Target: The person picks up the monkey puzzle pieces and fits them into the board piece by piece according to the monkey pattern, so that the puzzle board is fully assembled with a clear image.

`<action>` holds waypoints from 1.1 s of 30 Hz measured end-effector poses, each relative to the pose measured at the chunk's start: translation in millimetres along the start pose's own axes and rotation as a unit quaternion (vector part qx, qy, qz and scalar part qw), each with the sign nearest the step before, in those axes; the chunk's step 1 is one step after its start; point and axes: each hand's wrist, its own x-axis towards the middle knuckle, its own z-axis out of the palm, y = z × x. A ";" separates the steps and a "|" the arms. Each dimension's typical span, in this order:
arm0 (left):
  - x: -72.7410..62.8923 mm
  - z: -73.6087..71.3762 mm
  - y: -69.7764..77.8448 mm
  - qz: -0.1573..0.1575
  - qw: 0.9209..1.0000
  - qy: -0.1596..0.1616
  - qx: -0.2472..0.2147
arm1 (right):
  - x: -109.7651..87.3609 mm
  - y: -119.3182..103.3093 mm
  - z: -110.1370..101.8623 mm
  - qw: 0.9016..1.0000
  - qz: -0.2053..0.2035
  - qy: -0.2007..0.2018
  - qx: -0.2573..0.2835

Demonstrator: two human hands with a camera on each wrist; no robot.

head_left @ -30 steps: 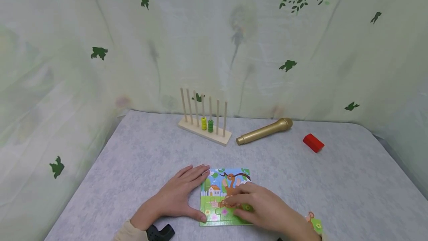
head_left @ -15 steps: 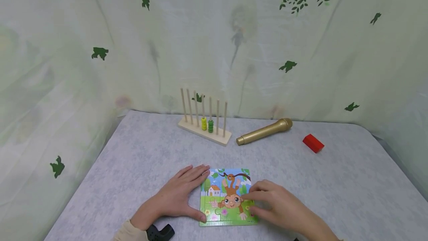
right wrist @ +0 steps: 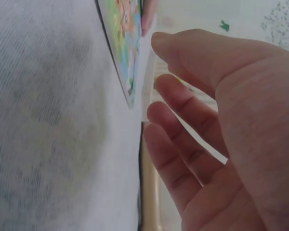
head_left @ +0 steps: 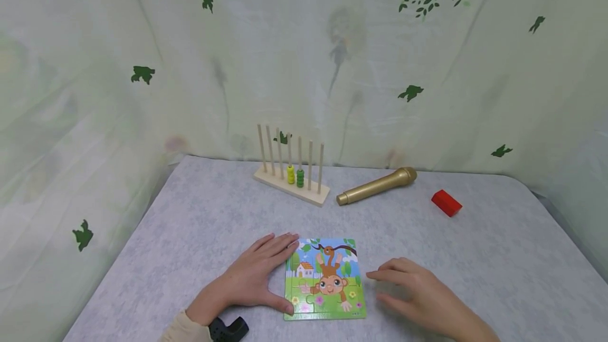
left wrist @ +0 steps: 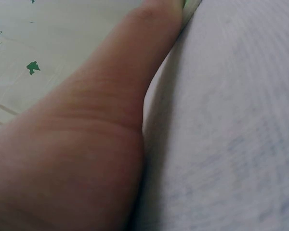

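A square jigsaw puzzle [head_left: 328, 284] with a monkey hanging from a branch lies flat on the table in the head view. My left hand [head_left: 258, 273] rests along its left side, with fingertips at the upper left corner and the thumb at the lower left corner. Just right of the puzzle hovers my right hand [head_left: 418, 294], its fingers loosely bent and apart from the board. In the right wrist view nothing lies between the fingers and thumb of the right hand [right wrist: 221, 115]. The left wrist view is mostly filled by the left hand [left wrist: 91, 115].
A wooden peg stand [head_left: 290, 186] with yellow and green beads stands behind the puzzle. To its right lies a gold toy microphone [head_left: 377, 186], then a red block [head_left: 446, 203]. A leaf-print cloth [head_left: 304, 67] hangs behind the table. A black strap device [head_left: 229, 330] sits by the left wrist.
My right hand has drawn back from the puzzle to the right, uncovering the monkey's face and the lower right. A loose piece is hidden from sight near the right forearm. The left hand has stayed.
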 end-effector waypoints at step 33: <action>1.5 1.3 -1.5 -0.001 1.000 -0.002 0.005 | -37.7 46.6 -19.9 0.979 0.133 -0.129 0.089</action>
